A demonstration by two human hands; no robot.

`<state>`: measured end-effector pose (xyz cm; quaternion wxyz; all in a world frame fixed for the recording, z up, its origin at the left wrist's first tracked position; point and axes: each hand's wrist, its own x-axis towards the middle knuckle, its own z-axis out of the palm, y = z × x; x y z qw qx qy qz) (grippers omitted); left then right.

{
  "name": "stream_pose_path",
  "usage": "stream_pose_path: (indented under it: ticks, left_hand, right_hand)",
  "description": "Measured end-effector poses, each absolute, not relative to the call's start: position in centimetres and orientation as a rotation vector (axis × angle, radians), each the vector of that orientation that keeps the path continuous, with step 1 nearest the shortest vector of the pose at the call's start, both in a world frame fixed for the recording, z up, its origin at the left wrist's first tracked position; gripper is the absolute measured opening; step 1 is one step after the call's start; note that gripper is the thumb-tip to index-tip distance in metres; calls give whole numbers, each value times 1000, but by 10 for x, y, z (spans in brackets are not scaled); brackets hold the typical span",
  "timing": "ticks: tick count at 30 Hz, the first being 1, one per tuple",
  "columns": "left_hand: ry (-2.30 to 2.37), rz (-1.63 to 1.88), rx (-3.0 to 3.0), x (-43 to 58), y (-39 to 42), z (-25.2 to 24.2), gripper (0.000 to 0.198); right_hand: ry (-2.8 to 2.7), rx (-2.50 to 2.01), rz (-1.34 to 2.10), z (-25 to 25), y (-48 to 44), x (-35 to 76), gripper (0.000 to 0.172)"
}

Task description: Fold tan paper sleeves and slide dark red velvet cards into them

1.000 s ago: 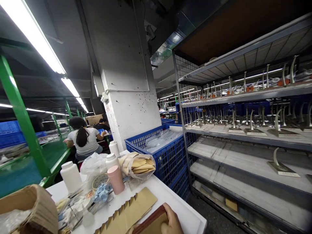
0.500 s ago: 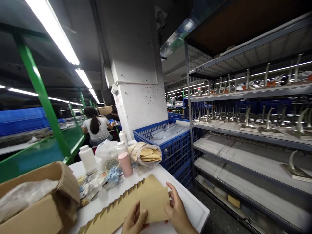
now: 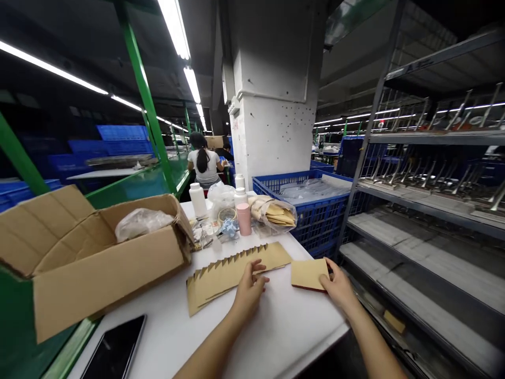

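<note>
My right hand point(image 3: 337, 284) pinches the right edge of a kraft-paper envelope point(image 3: 308, 272) that lies low over the white table point(image 3: 292, 316). A dark reddish strip shows along the envelope's lower edge; I cannot make out what it is. To its left, a row of overlapping kraft envelopes point(image 3: 276, 255) fans slantwise across the tabletop. My left hand point(image 3: 251, 287) is at the near side of this row, fingers apart and curved, holding nothing. Whether its fingertips touch the row I cannot tell.
A cardboard box point(image 3: 114, 268) and a phone point(image 3: 114, 347) are on the left. Farther back stand a pink cup point(image 3: 244, 220), white bottles point(image 3: 197, 199) and a bag of envelopes point(image 3: 276, 213). Beyond are a blue crate point(image 3: 323, 221), a metal rack point(image 3: 426, 200) and a seated person point(image 3: 205, 166).
My left hand has let go of the envelope and moved left to the fanned row. The right hand keeps the envelope, now right of the row. My view has turned left and down.
</note>
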<state>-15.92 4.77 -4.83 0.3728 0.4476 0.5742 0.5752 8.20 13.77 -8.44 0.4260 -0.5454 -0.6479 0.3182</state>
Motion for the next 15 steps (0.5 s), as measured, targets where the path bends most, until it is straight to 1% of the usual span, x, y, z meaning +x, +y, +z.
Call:
stream_pose_path:
  ticks: [3, 5, 7, 9, 11, 15]
  left_hand:
    - [1487, 1439, 1220, -156, 47, -53, 40]
    - [1504, 1424, 1276, -155, 46, -54, 39]
    - [1521, 1416, 1314, -155, 46, -54, 38]
    - [1535, 1415, 1327, -156, 46, -54, 37]
    - [1539, 1417, 1329, -158, 46, -54, 36]
    - [1523, 1420, 1336, -158, 47, -54, 36]
  right_hand:
    - [-1874, -1498, 309, -76, 136, 83, 68]
    - [-2070, -1465, 189, -67, 132, 77, 68]
    - [-2321, -1331, 212, -56, 128, 68, 70]
    - [-2512, -1218, 279, -47, 127, 60, 79]
    - [-2593, -1198, 348, -40, 129, 56, 86]
    - [-2599, -1222, 466, -32, 135, 57, 81]
